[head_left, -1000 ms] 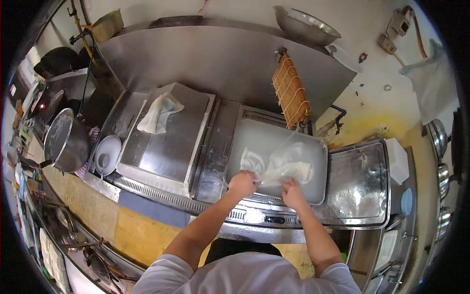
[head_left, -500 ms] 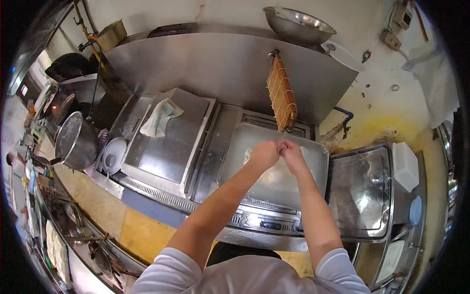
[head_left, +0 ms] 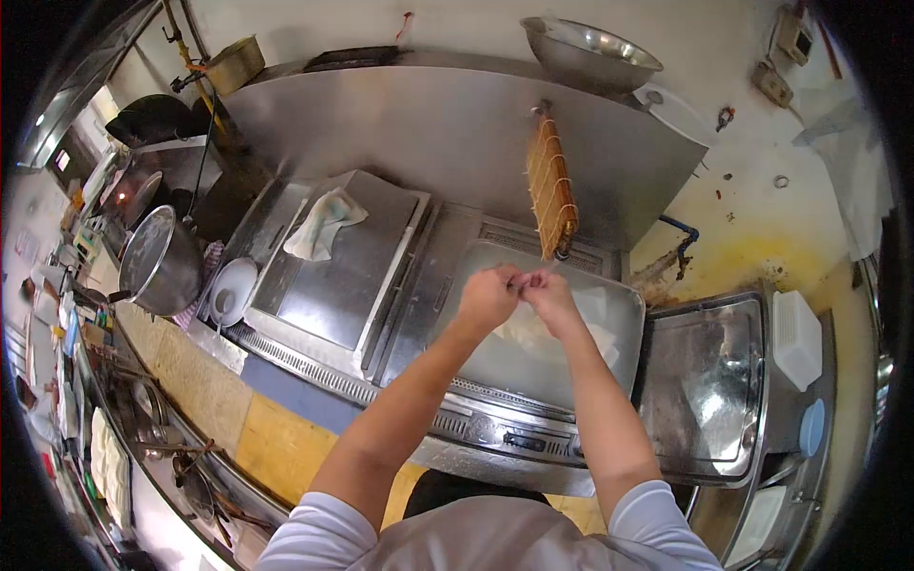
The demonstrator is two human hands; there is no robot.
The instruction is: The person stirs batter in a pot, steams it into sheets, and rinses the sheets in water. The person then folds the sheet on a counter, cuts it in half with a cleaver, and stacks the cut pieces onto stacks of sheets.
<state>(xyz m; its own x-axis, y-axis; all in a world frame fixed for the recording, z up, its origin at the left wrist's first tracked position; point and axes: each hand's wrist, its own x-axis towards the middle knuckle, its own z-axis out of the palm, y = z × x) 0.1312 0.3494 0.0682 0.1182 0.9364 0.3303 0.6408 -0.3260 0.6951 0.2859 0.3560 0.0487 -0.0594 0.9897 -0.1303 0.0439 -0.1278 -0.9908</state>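
Note:
My left hand (head_left: pixel 489 297) and my right hand (head_left: pixel 548 297) meet above the pale tray (head_left: pixel 624 328), with fingers pinched together. Something small or thin seems to be between the fingertips, too small to make out. Below them, whitish material (head_left: pixel 595 309) lies in the tray, partly hidden by my hands and right forearm. Just behind my hands hangs a rolled bamboo mat (head_left: pixel 550 190) against the steel backsplash.
A white cloth (head_left: pixel 326 226) lies on the steel lid at left. Further left are a plate (head_left: pixel 233 290) and a large pot (head_left: pixel 162 262). A metal tray (head_left: pixel 705 381) and a white basket (head_left: pixel 796 338) stand at right. A steel bowl (head_left: pixel 590 54) sits on the ledge.
Both hands have risen from the whitish material in the tray and come together near the bamboo mat, then shifted slightly left. The camera view has shifted a little.

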